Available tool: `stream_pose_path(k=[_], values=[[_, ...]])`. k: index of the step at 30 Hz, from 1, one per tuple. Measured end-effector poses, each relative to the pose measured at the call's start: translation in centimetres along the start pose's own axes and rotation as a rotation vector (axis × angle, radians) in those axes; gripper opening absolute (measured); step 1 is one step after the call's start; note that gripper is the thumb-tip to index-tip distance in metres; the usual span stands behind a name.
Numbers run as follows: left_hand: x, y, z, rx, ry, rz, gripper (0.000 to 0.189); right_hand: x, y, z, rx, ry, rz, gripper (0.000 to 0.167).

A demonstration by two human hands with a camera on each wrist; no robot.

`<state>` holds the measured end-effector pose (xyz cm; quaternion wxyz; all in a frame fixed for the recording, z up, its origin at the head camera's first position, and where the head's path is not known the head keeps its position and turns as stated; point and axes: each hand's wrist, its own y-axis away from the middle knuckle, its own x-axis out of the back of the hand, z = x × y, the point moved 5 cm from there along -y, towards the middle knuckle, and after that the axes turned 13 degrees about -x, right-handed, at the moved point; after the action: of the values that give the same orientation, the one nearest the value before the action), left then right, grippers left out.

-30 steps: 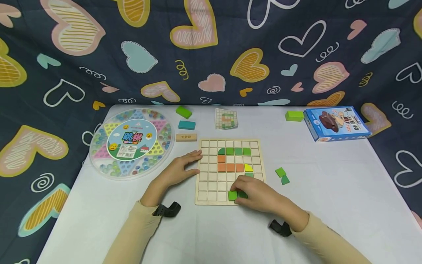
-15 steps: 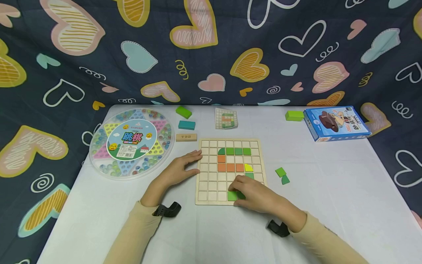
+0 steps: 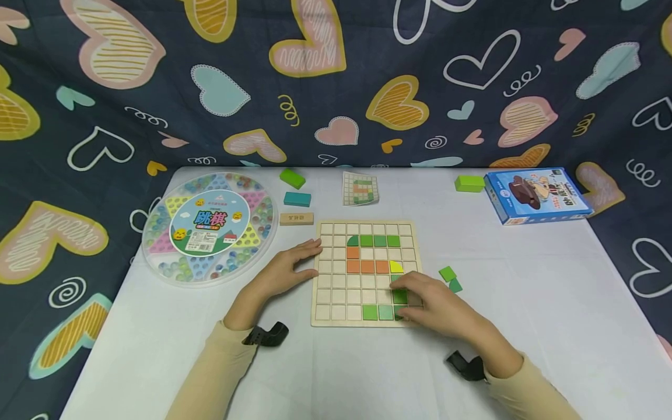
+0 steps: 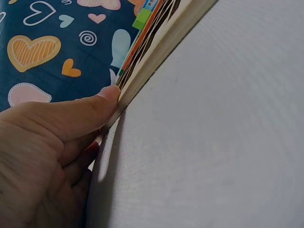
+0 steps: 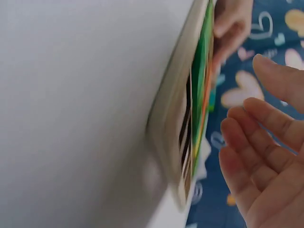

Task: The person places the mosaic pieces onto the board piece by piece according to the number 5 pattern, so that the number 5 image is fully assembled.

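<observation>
A square wooden grid board [image 3: 338,296] lies flat in the head view. Its cells hold orange tiles [image 3: 367,266], a part-yellow tile [image 3: 396,266] and several green ones. Along the bottom row sit a light green tile [image 3: 370,312] and a teal tile [image 3: 385,312]. My left hand [image 3: 280,271] touches the board's left edge, its thumb [image 4: 108,92] against the rim in the left wrist view. Over the lower right of the board is my right hand [image 3: 441,303], covering some tiles. In the right wrist view this hand [image 5: 266,161] shows spread thumb and fingers with nothing between.
Two loose green tiles [image 3: 448,273] lie right of the board. Behind it are a pattern card [image 3: 360,188], a teal block [image 3: 297,199], a wooden block [image 3: 296,219] and green blocks [image 3: 292,178]. A round Chinese checkers set [image 3: 157,245] stands left, a blue box [image 3: 546,195] right.
My right hand has let go at the bottom row and moved right, uncovering the teal tile beside the light green one and a green tile above. My left hand has stayed put.
</observation>
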<state>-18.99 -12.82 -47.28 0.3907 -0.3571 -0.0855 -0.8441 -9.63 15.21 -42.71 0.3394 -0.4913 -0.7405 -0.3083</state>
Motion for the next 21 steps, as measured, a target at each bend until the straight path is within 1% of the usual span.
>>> stream_pose_path(k=[6,10,15,21], values=[[0.0,0.0,0.0,-0.002,0.001,0.001,0.055,2.4,1.6,3.1,-0.062,0.003,0.128,0.043],[0.0,0.1,0.1,-0.002,0.005,0.001,0.055,3.8,2.7,5.3,-0.148,-0.009,0.187,0.04],[0.0,0.0,0.1,-0.001,0.005,0.001,0.055,4.7,3.9,7.6,-0.246,-0.007,0.214,0.04],[0.0,0.0,0.1,-0.001,0.004,0.004,0.055,4.8,4.2,9.3,-0.321,0.006,0.179,0.043]])
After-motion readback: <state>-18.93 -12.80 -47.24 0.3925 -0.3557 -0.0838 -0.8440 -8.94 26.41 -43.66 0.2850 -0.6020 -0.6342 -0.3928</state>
